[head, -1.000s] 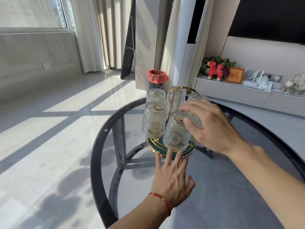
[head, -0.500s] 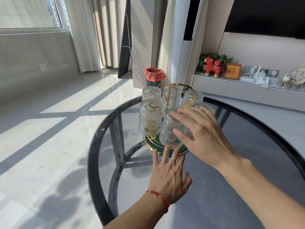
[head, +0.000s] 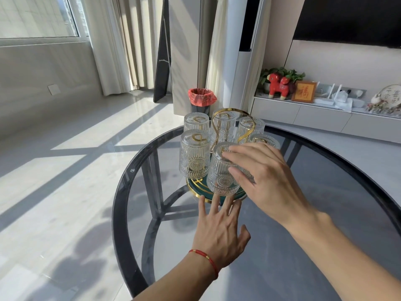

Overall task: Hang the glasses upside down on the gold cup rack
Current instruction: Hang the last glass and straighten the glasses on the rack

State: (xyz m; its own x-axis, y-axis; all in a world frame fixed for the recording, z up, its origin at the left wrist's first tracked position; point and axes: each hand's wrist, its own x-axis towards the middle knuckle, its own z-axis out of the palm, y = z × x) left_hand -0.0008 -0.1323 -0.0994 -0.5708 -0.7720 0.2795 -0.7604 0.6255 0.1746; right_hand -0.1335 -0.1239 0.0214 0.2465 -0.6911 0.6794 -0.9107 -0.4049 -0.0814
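Glasses of clear ribbed glass hang mouth-down on the gold wire cup rack [head: 232, 114] with its green round base, which stands at the far side of the round smoked-glass bench [head: 325, 246]. Six seem to be on it. The nearest ribbed glass [head: 219, 179] is the one in hand: the right hand [head: 264, 181] curls over its upturned bottom, fingers [head: 236, 156] across the top and thumb against its right side. The left hand [head: 219, 233] lies flat on the bench just near of the base, fingers spread wide and straight, tips at the base rim.

To finish well, I judge the glass should settle fully onto its prong, hanging plumb and clear of its left neighbour, before the grip loosens; the flat hand should brace the base against sliding.

Compared with a second ago, the right hand sits lower on the glass, while the left hand has barely moved.
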